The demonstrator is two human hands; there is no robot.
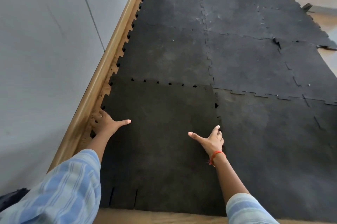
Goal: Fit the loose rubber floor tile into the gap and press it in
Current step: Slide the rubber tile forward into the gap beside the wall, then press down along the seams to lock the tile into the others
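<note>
The loose rubber floor tile (160, 132) is a dark square with jigsaw edges, lying in the near left corner of the mat. Small holes show along its far seam and right seam, where the teeth are not fully seated. My left hand (104, 123) grips the tile's left edge beside the skirting, thumb lying on top. My right hand (211, 140) holds the tile's right edge at the seam, with the thumb spread over the tile and the fingers curled at the joint.
Interlocked black rubber tiles (237, 50) cover the floor ahead and to the right. A wooden skirting board (102, 70) and a grey wall (45, 50) run along the left. Bare wooden floor (164, 218) shows at the near edge. A torn tile edge (277, 42) lies at the far right.
</note>
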